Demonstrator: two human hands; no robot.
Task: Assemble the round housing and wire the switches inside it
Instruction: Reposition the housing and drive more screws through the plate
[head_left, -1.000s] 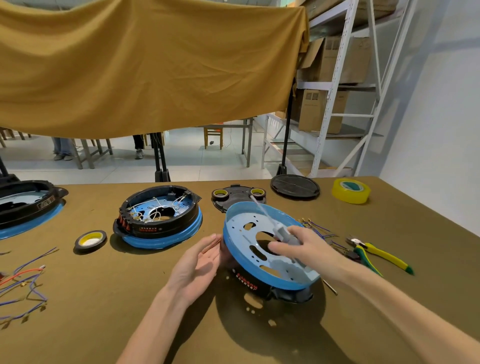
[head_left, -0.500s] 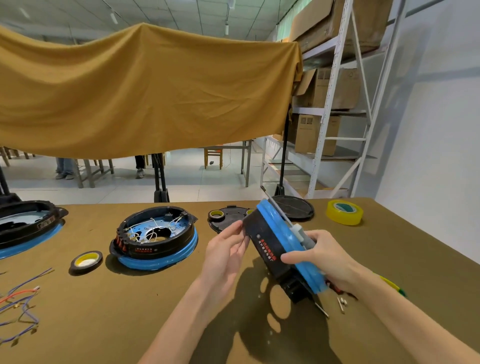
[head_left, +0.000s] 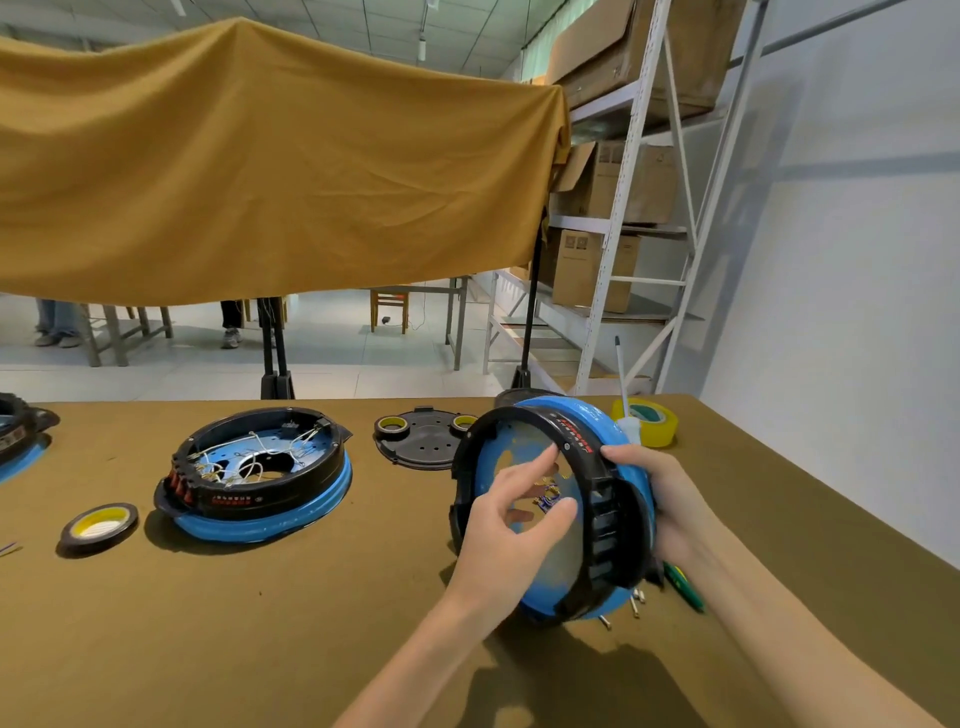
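The round housing (head_left: 605, 525), a black ring on a blue base, stands tilted on its edge over the table's right side, its open side facing left and towards me. My right hand (head_left: 675, 504) grips its right rim, thumb on the black ring. A white-handled screwdriver (head_left: 622, 379) sticks up from behind that hand. My left hand (head_left: 509, 525) lies against the lower left rim with fingers spread loosely across the opening. Small wire ends show inside through the base's holes.
A second housing (head_left: 260, 478) with white wires lies at centre left, a third (head_left: 15, 436) at the left edge. Nearby are a black tape roll (head_left: 98, 525), a black cover plate (head_left: 426, 441), yellow tape (head_left: 649, 421) and green-handled pliers (head_left: 685, 587).
The housing has been lifted and turned from base-up to on edge, its open side now facing me. My left hand moved from its outer side to the opening.
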